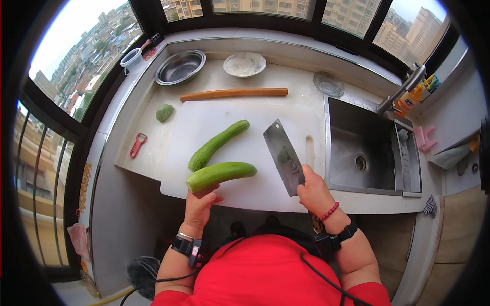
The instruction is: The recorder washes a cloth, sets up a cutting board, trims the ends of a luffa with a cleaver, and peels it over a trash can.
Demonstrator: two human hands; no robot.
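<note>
My left hand (pixel 200 206) grips a green zucchini (pixel 222 176) from below, near its thick cut end, at the front of the white cutting board (pixel 245 153). A second zucchini (pixel 218 145) lies slanted on the board just behind it, its narrow tip to the upper right. In my right hand (pixel 316 191) is a Chinese cleaver (pixel 284 157), held by its handle. Its broad steel blade tilts up and left over the right part of the board, apart from both zucchini. The blade bears writing.
Behind the board lies a wooden rolling pin (pixel 233 94), with a steel basin (pixel 180 68) and a bowl of white powder (pixel 245 65) beyond. A red peeler (pixel 138 145) and a rounded green lump (pixel 164 112) lie left. A steel sink (pixel 361 141) with a faucet (pixel 402 90) is right.
</note>
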